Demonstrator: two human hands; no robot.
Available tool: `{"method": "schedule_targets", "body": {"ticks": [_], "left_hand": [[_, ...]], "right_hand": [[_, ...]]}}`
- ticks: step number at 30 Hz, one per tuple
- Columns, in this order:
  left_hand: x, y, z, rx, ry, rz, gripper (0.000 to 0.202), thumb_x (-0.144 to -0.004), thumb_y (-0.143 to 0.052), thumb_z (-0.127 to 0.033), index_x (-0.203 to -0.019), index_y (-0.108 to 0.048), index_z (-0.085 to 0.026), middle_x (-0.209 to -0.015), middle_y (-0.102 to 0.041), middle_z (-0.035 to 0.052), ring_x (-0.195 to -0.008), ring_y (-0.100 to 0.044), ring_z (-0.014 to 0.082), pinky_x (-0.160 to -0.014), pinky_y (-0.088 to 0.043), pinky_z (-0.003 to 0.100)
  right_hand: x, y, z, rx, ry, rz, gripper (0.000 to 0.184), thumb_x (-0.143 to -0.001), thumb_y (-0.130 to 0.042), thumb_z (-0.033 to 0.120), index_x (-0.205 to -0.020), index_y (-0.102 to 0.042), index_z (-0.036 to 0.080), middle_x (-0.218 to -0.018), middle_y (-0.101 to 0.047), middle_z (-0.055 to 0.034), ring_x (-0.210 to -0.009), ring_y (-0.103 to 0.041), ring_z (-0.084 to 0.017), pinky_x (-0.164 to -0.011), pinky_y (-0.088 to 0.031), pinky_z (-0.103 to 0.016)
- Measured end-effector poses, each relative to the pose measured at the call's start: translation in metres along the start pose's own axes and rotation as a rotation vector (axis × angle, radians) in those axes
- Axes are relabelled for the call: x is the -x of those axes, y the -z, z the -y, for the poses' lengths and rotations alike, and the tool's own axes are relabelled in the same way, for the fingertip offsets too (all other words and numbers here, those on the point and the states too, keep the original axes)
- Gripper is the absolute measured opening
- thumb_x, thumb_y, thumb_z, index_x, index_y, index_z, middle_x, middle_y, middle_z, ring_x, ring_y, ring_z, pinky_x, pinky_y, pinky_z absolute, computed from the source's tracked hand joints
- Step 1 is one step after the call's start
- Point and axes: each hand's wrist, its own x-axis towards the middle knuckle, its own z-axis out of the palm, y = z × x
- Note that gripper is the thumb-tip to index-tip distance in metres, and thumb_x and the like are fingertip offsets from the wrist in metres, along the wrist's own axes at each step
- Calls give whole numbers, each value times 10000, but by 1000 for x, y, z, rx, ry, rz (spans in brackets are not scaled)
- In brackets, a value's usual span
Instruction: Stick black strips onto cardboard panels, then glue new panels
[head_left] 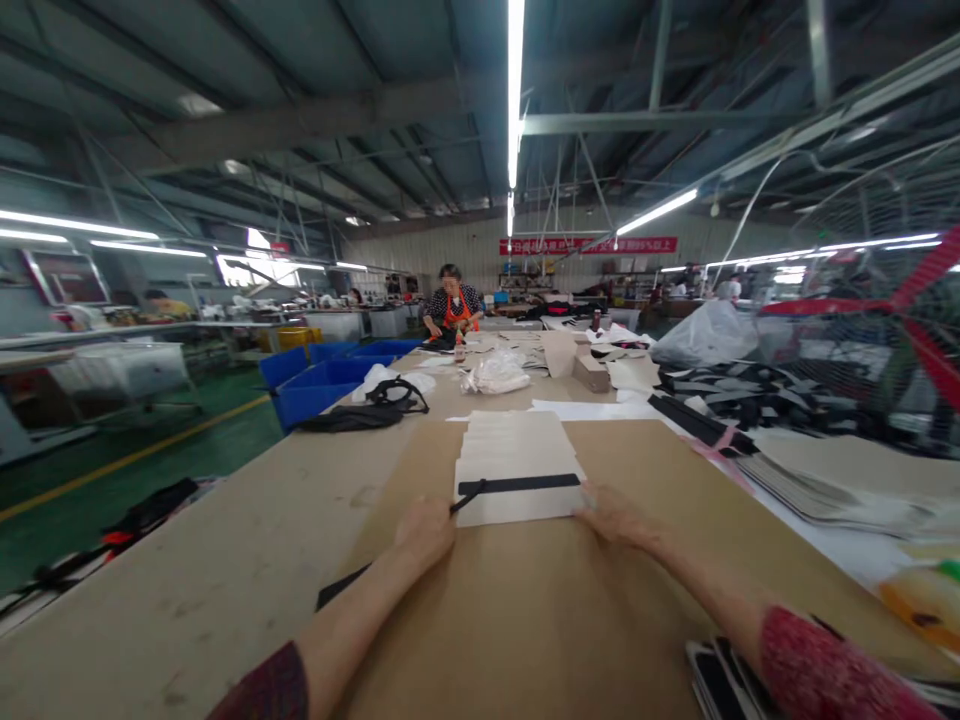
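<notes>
A fanned stack of white sheets (517,455) lies on a brown cardboard board (645,470) on the long table. A black strip (521,486) lies across the nearest sheet. My left hand (425,530) is closed in a fist at the strip's left end, gripping a thin dark tool whose tip touches the strip. My right hand (615,515) rests at the sheet's right edge by the strip's right end, fingers pressed down on it.
Black strips and stacked pieces (720,410) lie to the right. Blue bins (322,385) stand at the table's left edge, with black straps (375,405) and white bags (495,375) beyond. A person in an orange apron (452,310) works at the far end. A red fan (885,310) stands right.
</notes>
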Motion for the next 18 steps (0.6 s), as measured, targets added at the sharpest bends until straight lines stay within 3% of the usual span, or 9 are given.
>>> {"method": "schedule_targets", "body": {"ticks": [4, 7, 9, 13, 16, 18], "left_hand": [[1, -12, -10, -25, -44, -24, 244, -952, -504, -283, -1109, -633, -150, -1102, -663, 84, -1113, -584, 228, -972, -463, 442], [17, -11, -9, -36, -84, -1, 282, -885, -469, -121, -1089, -660, -158, -1112, -661, 100, -1148, -550, 238, -1029, -408, 388], [36, -8, -3, -37, -106, 22, 329, -841, -461, -97, -1086, -668, -169, -1127, -660, 99, -1139, -545, 247, -1041, -395, 373], [99, 2, 19, -19, -135, 67, 402, -794, -462, -107, -1129, -656, -215, -1210, -640, 55, -1150, -531, 251, -1024, -427, 373], [165, 10, 41, 12, -129, 117, 542, -745, -448, -73, -1228, -612, -255, -1323, -590, 19, -1211, -508, 226, -1069, -406, 367], [211, 15, 55, 24, -102, 170, 636, -706, -447, -56, -1297, -569, -256, -1396, -541, 13, -1275, -470, 222, -1116, -368, 376]], "right_hand": [[-17, -21, 12, 154, -75, 79, 410, -930, -451, 344, -1165, -611, 49, -1217, -628, -243, -1155, -577, -331, -994, -402, -451], [2, -23, 19, 212, -61, 132, 465, -951, -412, 411, -1158, -614, 47, -1226, -613, -250, -1174, -552, -341, -1015, -384, -443], [27, -23, 24, 226, -33, 173, 485, -956, -388, 445, -1149, -626, 70, -1209, -623, -231, -1155, -561, -325, -1009, -397, -422], [92, -43, 24, 164, 97, 146, 512, -932, -408, 491, -1219, -626, 127, -1312, -587, -183, -1235, -522, -306, -1057, -389, -408], [143, -84, 7, 144, 186, 40, 527, -856, -542, 481, -1287, -618, 186, -1396, -550, -146, -1312, -467, -336, -1079, -395, -439], [175, -116, -9, 161, 281, 11, 484, -816, -606, 408, -1268, -649, 239, -1355, -596, -120, -1272, -518, -349, -1021, -467, -443]]}}
